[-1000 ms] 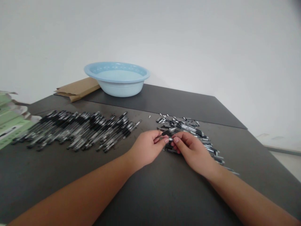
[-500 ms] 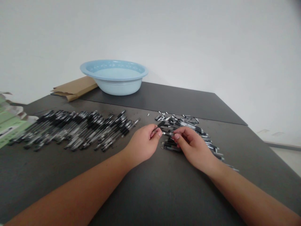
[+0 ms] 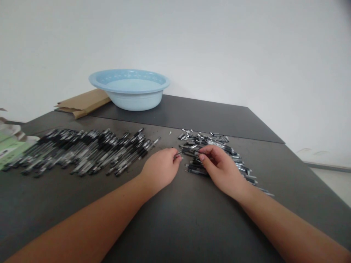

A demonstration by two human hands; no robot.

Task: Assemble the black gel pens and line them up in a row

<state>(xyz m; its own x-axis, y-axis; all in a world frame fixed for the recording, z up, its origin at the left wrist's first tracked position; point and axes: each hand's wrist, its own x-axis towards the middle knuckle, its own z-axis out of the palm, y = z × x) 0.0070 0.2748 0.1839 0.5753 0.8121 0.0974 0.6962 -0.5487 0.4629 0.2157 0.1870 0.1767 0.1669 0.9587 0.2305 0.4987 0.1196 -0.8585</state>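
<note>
My left hand (image 3: 161, 164) is closed, thumb against fingers, on a thin pen (image 3: 186, 149). Its dark barrel juts out to the right and appears to end in a silvery tip close to my right fingertips. My right hand (image 3: 221, 166) is closed in a pinch just over the left edge of a heap of pen parts (image 3: 199, 168). Whatever lies between its fingertips is too small and blurred to name. Behind the fingers, small silver cone tips (image 3: 188, 132) and short dark pieces are scattered.
Many black-gripped clear pens (image 3: 90, 151) lie in a slanting row on the dark table (image 3: 175, 226). A light blue basin (image 3: 134, 100) stands at the back beside a flat brown paper package (image 3: 83, 102). Green boxes (image 3: 16, 148) sit at the left edge.
One second ago my hands met at a silvery piece; they then drew apart. The left hand has shifted left and lower, with the pen in it. The view has turned slightly right.
</note>
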